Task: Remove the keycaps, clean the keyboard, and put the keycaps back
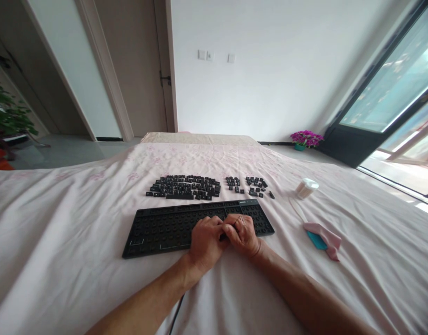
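Observation:
A black keyboard (165, 228) with its keycaps taken off lies on a pale pink sheet. Both my hands rest on its right half, pressed together. My left hand (205, 242) is curled, its fingers meeting those of my right hand (242, 235), which pinches a thin wire-like tool over the key sockets. What lies between the fingertips is too small to tell. Several loose black keycaps (184, 187) are laid out in rows beyond the keyboard, with two smaller groups (250, 185) to their right.
A small container of cotton swabs (307, 188) stands right of the keycaps. A pink and teal cloth (322, 238) lies right of the keyboard. The sheet (60, 232) covers the whole surface. A cable (175, 316) runs between my forearms. Flowers (306, 138) sit by the glass door.

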Demonstrator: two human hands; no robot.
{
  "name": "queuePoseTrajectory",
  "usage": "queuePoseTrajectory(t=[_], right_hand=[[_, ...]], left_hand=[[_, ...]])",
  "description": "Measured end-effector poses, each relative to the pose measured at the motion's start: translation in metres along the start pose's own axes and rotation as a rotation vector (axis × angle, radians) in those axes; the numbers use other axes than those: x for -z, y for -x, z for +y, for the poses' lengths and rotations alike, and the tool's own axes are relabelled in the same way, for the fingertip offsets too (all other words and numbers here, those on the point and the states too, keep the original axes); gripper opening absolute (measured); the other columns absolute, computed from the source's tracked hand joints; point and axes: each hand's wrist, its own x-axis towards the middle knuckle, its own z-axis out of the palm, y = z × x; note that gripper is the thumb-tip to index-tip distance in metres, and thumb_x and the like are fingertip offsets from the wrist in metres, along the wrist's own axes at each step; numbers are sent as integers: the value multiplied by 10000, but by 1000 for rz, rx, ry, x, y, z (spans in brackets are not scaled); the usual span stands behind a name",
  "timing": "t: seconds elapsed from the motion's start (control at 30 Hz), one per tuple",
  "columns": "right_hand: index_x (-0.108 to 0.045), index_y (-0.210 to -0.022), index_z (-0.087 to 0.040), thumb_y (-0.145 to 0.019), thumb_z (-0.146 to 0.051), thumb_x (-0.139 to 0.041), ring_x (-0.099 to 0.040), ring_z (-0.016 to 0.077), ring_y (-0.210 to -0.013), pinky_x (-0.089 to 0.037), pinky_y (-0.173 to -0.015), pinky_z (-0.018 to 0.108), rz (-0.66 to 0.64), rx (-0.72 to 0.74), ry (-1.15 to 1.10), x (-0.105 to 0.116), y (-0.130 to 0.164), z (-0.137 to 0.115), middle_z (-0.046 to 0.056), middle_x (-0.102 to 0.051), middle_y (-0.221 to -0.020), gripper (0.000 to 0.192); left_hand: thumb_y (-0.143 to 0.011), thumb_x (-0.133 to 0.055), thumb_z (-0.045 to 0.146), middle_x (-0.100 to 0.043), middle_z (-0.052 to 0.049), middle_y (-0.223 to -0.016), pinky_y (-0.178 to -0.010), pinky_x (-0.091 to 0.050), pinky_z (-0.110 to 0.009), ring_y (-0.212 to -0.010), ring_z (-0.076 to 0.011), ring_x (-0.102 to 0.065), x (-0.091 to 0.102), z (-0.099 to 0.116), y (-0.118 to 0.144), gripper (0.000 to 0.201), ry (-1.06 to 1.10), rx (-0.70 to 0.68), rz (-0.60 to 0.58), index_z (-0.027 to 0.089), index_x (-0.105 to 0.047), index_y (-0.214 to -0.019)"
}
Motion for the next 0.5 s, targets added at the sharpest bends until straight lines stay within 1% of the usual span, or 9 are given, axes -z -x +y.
queuePoseTrajectory(t=[0.1, 0.2, 0.27, 0.3, 0.33, 0.4, 0.43, 0.5], right_hand=[[-563, -743, -187, -931, -347, -465, -539, 115, -575, -404, -610, 241, -47, -33, -85, 11, -1, -4, 11, -595, -635, 266], [-575, -755, -180, -937, -377, -461, -537, 114, -583, -399, -600, 239, -172, -66, -156, 25, -7, -3, 12, -587, -648, 291], [-561, -726, -181, -943, -394, -446, -511, 106, -557, -380, -571, 235, -247, -46, -187, 29, -13, -1, 4, -562, -626, 325], [-546, -704, -184, -941, -404, -442, -493, 104, -542, -368, -559, 237, -264, -12, -193, 28, -15, 1, -1, -545, -608, 340], [-523, -678, -188, -939, -411, -437, -470, 103, -527, -356, -552, 242, -259, 34, -193, 26, -17, 3, -7, -524, -587, 353], [-462, -630, -200, -942, -400, -408, -419, 101, -502, -331, -544, 254, -187, 118, -174, 16, -18, 8, -19, -472, -548, 374], [-427, -610, -206, -947, -380, -386, -390, 101, -490, -315, -540, 259, -135, 138, -157, 10, -18, 10, -25, -440, -530, 381], [-357, -579, -213, -954, -333, -348, -340, 100, -474, -283, -529, 268, -44, 133, -117, -1, -17, 13, -34, -377, -511, 394]], left_hand=[[-834, -607, 321, -677, 6, -827, -691, -355, -319, -765, -180, -568, -1, 0, 1, 110, -2, -9, 16, 278, -708, -821], [-814, -629, 307, -673, 12, -822, -698, -362, -310, -759, -173, -571, -1, 1, 2, 81, 13, -8, 26, 278, -705, -812], [-807, -637, 299, -672, 7, -831, -708, -368, -305, -776, -173, -577, -1, 2, 2, 72, 19, -4, 39, 268, -702, -802], [-805, -640, 299, -674, 5, -838, -710, -370, -304, -783, -174, -580, -1, 2, 2, 72, 19, 2, 49, 262, -701, -802], [-806, -641, 305, -676, 4, -843, -707, -370, -304, -786, -175, -583, -1, 2, 2, 75, 18, 8, 59, 260, -701, -806], [-810, -643, 325, -680, 7, -842, -696, -368, -305, -782, -176, -587, -2, 2, 2, 85, 18, 14, 70, 267, -705, -816], [-812, -644, 335, -683, 10, -839, -691, -367, -305, -777, -176, -588, -2, 2, 2, 88, 20, 15, 71, 274, -708, -822], [-808, -654, 350, -689, 13, -832, -685, -366, -305, -770, -178, -589, -3, 2, 2, 87, 26, 18, 70, 286, -713, -822]])
